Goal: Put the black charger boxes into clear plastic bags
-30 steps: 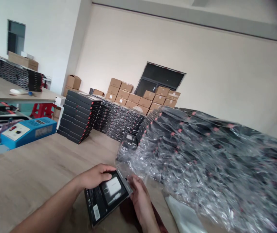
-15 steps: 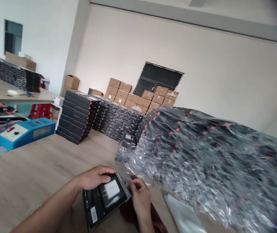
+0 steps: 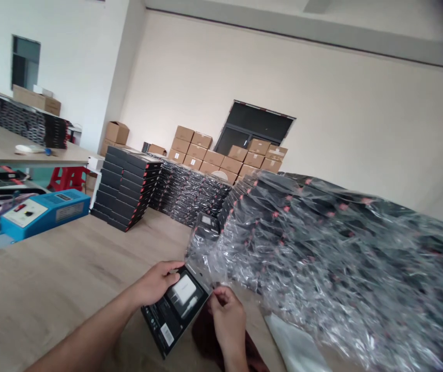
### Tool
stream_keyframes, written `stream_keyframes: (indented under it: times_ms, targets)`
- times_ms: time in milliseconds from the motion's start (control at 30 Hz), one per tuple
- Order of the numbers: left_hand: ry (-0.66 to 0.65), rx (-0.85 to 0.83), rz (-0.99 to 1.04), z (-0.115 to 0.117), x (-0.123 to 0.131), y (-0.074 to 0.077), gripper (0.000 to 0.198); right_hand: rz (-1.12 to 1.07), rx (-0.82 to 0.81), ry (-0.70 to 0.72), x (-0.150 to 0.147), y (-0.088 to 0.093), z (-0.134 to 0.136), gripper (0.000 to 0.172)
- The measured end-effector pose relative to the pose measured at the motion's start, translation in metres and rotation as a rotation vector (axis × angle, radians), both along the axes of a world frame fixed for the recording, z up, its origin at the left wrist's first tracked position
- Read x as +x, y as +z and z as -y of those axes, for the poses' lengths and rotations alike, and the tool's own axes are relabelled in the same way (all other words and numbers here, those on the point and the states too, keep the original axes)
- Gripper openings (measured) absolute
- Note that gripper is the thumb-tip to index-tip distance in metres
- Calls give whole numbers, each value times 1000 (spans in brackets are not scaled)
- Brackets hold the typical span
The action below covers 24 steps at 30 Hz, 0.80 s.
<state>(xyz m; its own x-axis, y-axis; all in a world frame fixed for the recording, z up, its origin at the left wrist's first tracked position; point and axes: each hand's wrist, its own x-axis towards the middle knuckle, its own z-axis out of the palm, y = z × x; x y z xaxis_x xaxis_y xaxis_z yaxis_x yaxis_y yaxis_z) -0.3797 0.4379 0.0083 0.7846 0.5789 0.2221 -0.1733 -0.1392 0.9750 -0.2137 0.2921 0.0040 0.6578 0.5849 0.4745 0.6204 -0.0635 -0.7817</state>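
Note:
A flat black box (image 3: 172, 315) with a clear window, showing a white charger, is tilted above the wooden table (image 3: 62, 263). My left hand (image 3: 157, 283) grips its upper left edge, the thumb lying on the front near the window. At the box's right corner my right hand (image 3: 227, 310) is closed, thumb and index finger pinched together; what lies between the fingertips is too small to name. Dark reddish cloth (image 3: 205, 336) shows below the right hand. A clear plastic bag (image 3: 296, 343) lies flat to the right of that hand.
Many plastic-wrapped black boxes (image 3: 322, 248) are piled along the right. A stack of unwrapped black boxes (image 3: 124, 186) stands at the back left, beside a blue machine (image 3: 46, 209). Cartons (image 3: 215, 157) are stacked behind, and a red stool (image 3: 67, 178) stands beyond the table.
The black box has moved slightly up and right with my left hand. My right hand has shifted slightly right, and its fingertips now meet the box's corner.

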Motion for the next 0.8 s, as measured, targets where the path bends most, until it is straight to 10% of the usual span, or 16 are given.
stream_keyframes:
  times_ms: [800]
  targets:
    - [114, 128, -18, 3, 0, 6, 26, 61, 102, 20, -18, 7, -2, 22]
